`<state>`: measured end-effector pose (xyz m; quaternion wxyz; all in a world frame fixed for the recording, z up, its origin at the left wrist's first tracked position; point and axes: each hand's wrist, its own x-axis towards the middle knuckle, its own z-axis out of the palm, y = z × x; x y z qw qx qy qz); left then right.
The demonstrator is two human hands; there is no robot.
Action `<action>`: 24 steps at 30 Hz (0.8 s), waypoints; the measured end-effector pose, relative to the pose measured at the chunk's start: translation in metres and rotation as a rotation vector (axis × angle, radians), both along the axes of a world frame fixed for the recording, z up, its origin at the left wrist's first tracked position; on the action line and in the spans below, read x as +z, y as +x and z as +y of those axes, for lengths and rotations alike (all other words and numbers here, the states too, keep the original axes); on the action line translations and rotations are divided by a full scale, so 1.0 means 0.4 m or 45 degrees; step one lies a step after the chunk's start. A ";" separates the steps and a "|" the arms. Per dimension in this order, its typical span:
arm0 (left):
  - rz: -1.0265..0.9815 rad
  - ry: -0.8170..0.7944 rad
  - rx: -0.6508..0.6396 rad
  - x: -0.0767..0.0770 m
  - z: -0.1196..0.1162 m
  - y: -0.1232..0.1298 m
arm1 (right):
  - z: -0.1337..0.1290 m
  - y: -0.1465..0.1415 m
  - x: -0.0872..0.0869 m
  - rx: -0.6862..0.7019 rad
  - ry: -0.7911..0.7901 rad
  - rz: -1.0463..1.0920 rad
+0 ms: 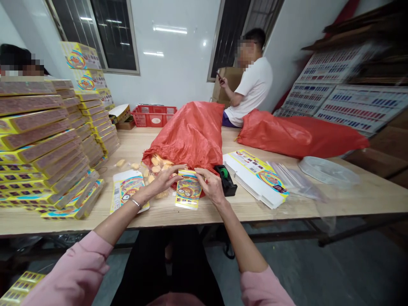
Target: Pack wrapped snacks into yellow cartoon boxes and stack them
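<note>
Upright in front of me is a small yellow printed carton [188,191] with a cartoon face, its lower edge close to the table's front. My left hand [164,180] grips its upper left edge, fingers reaching over the top. At the upper right corner, my right hand [209,185] pinches it between thumb and fingers. Another printed carton [127,187] lies flat beneath my left forearm. Behind my left hand, small wrapped yellow-orange pieces [156,163] spill from the mouth of a large red woven sack [194,131]. A black tape dispenser [227,180] with green tape stands beside my right hand.
Tall stacks of yellow packed boxes [41,148] line the table's left. Flat white-and-yellow box blanks [251,174], clear plastic sleeves [296,180] and a second red sack [299,134] lie to the right. A red basket [154,115] stands behind. A person [251,80] sits beyond, holding a phone.
</note>
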<state>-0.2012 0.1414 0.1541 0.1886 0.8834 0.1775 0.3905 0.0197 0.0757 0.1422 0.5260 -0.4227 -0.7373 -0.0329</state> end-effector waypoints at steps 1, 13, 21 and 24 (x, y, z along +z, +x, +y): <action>-0.024 0.004 -0.014 -0.006 0.003 -0.002 | 0.000 -0.001 0.000 0.010 0.013 -0.004; -0.003 -0.024 0.034 0.021 0.008 0.004 | 0.005 0.015 0.004 0.043 -0.056 -0.085; 0.057 0.168 0.104 0.043 0.028 0.018 | 0.003 0.015 -0.001 0.099 -0.020 -0.038; 0.009 0.178 0.084 0.026 0.023 0.008 | 0.004 0.017 -0.006 0.181 -0.023 -0.056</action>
